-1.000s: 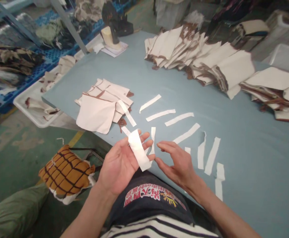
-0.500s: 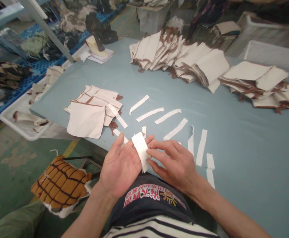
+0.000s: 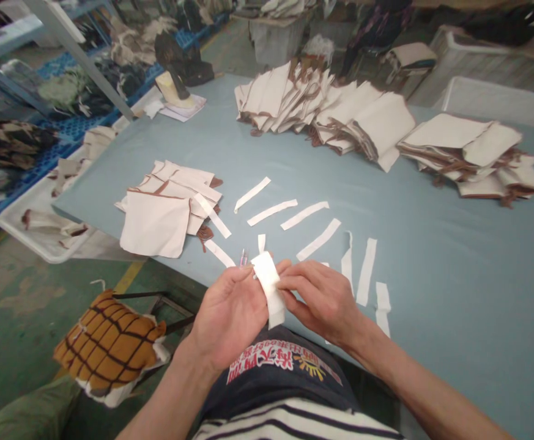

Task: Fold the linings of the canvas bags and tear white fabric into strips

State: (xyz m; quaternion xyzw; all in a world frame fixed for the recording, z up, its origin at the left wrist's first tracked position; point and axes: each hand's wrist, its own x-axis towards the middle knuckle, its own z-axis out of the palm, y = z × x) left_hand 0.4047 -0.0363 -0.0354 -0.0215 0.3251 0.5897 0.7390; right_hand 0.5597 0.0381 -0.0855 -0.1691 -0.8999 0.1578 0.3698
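A white folded fabric strip (image 3: 267, 276) lies across the fingers of my left hand (image 3: 232, 308). That palm faces up, and its thumb has come in to the strip's left edge, holding it. From the other side, my right hand (image 3: 324, 299) pinches the strip's right edge between thumb and fingers. The strip's lower end hangs below my fingers. Several more white strips (image 3: 318, 239) are laid out on the blue-grey table (image 3: 445, 263) beyond my hands. Just past my left fingertips is a small slim object (image 3: 243, 257), too small to make out.
Cream cloth pieces with brown edging (image 3: 155, 223) are stacked at the left, some strips touching them. Larger piles of such pieces (image 3: 363, 119) line the far side. A white bin (image 3: 41, 235) and a stool with a checked cushion (image 3: 111, 342) stand left of the table.
My left thumb has folded inward from sticking out to the strip's edge. The strip has shifted slightly right and down, with more of its lower end showing. The view has shifted a little.
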